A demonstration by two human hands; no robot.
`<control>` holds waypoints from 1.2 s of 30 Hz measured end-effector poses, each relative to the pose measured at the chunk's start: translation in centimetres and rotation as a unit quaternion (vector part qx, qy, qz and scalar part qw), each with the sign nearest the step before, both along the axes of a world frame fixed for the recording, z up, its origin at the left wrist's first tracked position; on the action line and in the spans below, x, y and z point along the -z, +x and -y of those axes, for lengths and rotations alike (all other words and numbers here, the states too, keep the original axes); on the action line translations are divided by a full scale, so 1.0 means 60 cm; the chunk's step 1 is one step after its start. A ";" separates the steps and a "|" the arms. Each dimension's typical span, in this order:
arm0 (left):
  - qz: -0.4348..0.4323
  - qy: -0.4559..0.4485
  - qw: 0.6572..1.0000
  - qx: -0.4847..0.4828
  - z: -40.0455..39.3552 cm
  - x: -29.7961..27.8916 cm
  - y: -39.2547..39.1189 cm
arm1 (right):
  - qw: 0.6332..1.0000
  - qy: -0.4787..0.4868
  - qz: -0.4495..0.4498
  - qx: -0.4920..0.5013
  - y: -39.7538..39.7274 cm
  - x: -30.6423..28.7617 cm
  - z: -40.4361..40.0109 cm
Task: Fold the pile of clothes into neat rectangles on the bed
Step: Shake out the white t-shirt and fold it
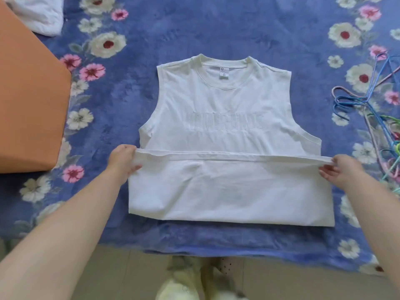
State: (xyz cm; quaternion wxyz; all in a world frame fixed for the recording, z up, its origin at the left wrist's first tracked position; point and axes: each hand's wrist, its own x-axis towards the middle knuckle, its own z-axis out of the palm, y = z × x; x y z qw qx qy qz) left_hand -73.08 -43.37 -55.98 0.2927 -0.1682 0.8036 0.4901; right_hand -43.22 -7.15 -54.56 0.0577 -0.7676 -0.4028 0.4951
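Note:
A white sleeveless top (223, 105) lies flat, neck away from me, on the blue flowered bed cover (194, 24). Its lower part is folded up over the body, with the hem stretched in a straight line across the middle. My left hand (124, 160) pinches the hem's left corner. My right hand (339, 172) pinches the hem's right corner. Faint raised lettering runs across the chest just above the hem.
An orange cushion (28, 100) sits at the left edge of the bed. A white garment (41, 11) lies bunched at the top left. Several coloured wire hangers (376, 118) lie in a heap at the right. The tiled floor and my slippers show below the bed edge.

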 end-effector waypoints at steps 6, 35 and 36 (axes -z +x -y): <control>-0.009 -0.251 0.938 0.237 -0.010 0.053 -0.078 | 0.862 0.134 0.230 -0.431 -0.153 0.026 0.062; 0.197 -0.022 0.940 0.279 0.080 0.112 -0.134 | 0.621 0.213 -0.081 -0.750 -0.631 0.100 0.375; 0.170 -0.055 0.943 0.279 0.075 0.110 -0.132 | 0.616 0.256 -0.080 -0.740 -0.614 0.097 0.360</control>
